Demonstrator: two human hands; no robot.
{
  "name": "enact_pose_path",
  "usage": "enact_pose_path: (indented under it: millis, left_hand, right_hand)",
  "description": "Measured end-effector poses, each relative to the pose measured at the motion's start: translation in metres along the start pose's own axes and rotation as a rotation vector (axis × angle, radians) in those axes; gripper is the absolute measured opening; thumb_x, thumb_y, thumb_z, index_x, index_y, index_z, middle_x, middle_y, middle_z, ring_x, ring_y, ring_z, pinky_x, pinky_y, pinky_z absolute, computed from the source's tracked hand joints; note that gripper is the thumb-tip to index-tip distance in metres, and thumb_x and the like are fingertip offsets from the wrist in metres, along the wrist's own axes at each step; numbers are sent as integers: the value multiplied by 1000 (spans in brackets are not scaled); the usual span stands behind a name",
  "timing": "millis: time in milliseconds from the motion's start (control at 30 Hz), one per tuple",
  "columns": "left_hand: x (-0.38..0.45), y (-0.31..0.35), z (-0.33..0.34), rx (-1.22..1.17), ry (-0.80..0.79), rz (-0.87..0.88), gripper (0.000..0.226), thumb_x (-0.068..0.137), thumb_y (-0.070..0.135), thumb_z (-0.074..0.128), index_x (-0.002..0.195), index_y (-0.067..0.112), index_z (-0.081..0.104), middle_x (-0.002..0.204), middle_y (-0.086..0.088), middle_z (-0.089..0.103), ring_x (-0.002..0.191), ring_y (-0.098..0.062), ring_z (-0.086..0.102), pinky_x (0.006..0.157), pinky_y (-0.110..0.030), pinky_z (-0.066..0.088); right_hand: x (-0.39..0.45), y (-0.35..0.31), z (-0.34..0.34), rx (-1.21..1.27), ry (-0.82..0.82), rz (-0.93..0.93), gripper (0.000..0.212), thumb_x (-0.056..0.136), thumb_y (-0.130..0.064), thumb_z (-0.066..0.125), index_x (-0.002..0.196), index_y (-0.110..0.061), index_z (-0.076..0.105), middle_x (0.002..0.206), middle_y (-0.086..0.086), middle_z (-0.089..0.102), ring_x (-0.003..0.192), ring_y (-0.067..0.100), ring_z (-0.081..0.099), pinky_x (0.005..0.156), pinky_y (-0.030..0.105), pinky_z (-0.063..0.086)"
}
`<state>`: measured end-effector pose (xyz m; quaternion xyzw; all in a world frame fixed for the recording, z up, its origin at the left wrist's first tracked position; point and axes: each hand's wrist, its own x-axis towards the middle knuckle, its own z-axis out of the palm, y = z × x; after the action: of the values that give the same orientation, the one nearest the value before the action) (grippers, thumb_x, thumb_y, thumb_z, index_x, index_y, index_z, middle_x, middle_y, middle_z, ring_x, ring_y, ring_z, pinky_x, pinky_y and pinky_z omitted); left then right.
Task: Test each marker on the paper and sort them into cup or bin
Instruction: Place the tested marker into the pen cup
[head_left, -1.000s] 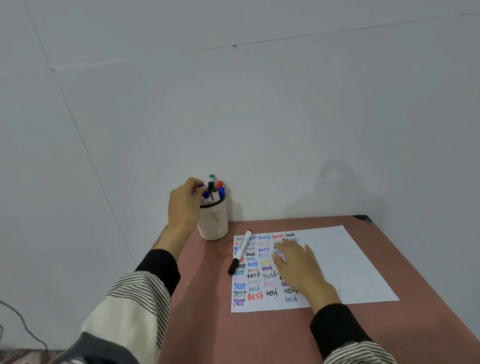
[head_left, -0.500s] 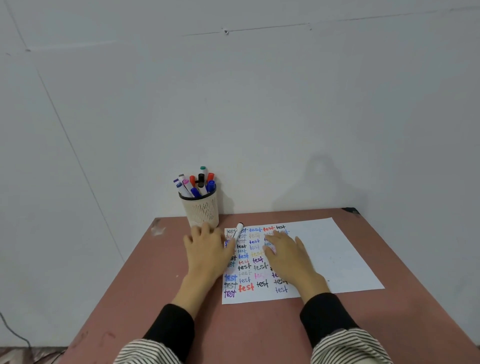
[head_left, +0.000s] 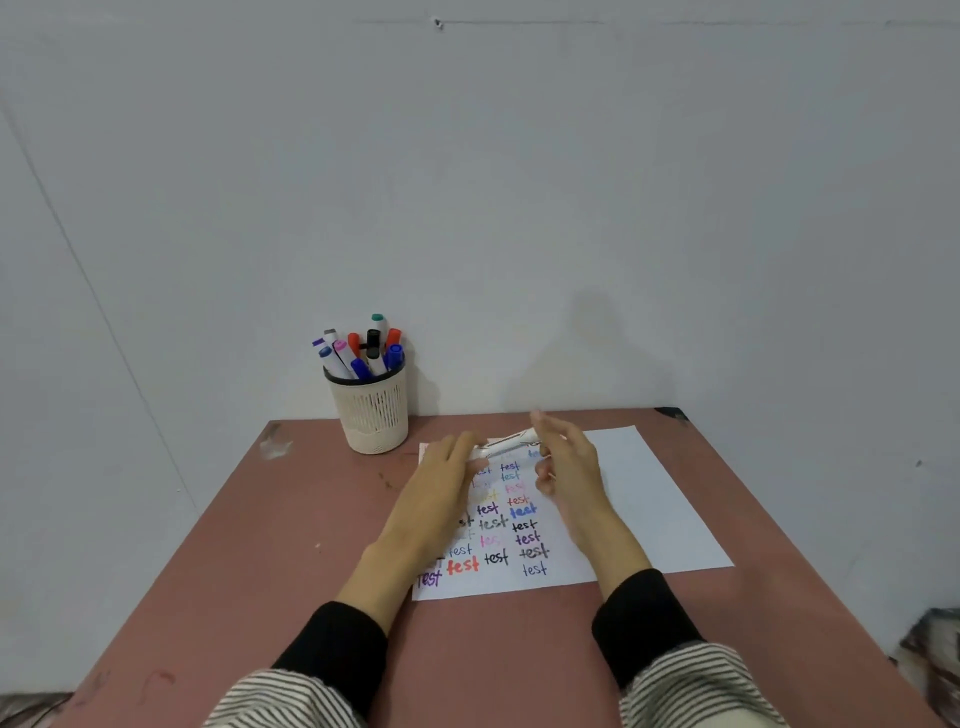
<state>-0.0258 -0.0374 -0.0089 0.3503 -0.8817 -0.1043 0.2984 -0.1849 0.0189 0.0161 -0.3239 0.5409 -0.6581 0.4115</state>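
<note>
Marker – white barrel, held level above the far edge of the paper, spanning between both hands; blurred, cap colour not legible.
Left hand – fingers curled round the marker's left end.
Right hand – at the marker's right end, upper fingers extended; whether it pinches the marker cannot be told.
Paper – white sheet flat on the reddish-brown table, left part filled with rows of "test" in many colours.
Cup – cream mesh holder near the table's far edge, left of the paper, upright, holding several capped markers
</note>
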Motion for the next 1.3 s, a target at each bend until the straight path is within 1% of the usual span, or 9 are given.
enact_pose_path:
  millis: [167,300,400,567,733,867,933,1033,1300]
  left_hand:
    - [4,11,6,77,-34,34,31,104,29,35,130,17,46,118,3,51,106,-14,44,83,-27,40]
    - [3,11,4,188,36,53,27,101,48,26,111,28,41,80,8,57,71,-14,51,58,-31,40]
    - [-1,13,3,187,71,59,37,98,58,20,112,33,43,66,9,56,57,-10,48,53,-30,41]
    - [-3,19,1,-1,65,67,40,96,56,32,123,34,52,84,17,58,77,-3,47,64,-26,39]
    - [-1,12,4,45,105,-154,46,95,52,46,136,35,39,106,9,56,104,-14,49,80,-30,43]
    - [-4,-11,7,304,-9,-289,61,90,67,39,143,37,37,111,1,43,106,-19,39,91,-32,36]
    - [-5,-11,8,313,-63,-305,59,88,72,36,137,39,45,109,2,38,105,-18,36,93,-32,32]
    - [-4,-6,8,277,-100,-280,59,83,76,39,126,38,53,106,4,37,102,-16,34,92,-33,30]
    - [-4,-9,9,212,-129,-280,58,77,81,42,117,40,52,110,6,41,106,-16,35,93,-35,29]
  right_hand:
    - [1,0,-2,10,65,8,33,94,-30,62,70,-14,44,52,-6,33,42,8,27,41,19,25]
    - [1,-1,1,47,66,-43,35,99,-20,54,69,-17,34,52,-4,27,44,10,20,43,21,21]
    - [-2,-4,-4,152,23,-38,35,98,-19,55,69,-18,35,53,-5,24,46,11,17,44,24,17]
    - [-6,-4,-2,47,-97,73,35,90,-43,63,99,-10,65,54,-5,29,43,7,20,39,19,18]
    - [3,-3,-12,187,-7,76,65,97,-61,35,112,-8,70,50,-4,27,41,6,20,38,18,18]
    - [8,-10,-29,271,178,-6,66,94,-65,35,104,-11,71,63,6,63,46,10,44,45,20,38]
    - [8,-11,-30,188,169,-19,48,94,-56,48,100,-14,71,79,6,72,53,10,53,52,22,45]
    - [11,0,-29,-182,164,-92,24,89,-37,67,85,-13,67,74,2,68,55,7,53,53,21,40]
    - [19,11,-31,-476,145,-169,32,90,-27,66,67,-8,56,64,9,62,47,-2,50,49,8,38]
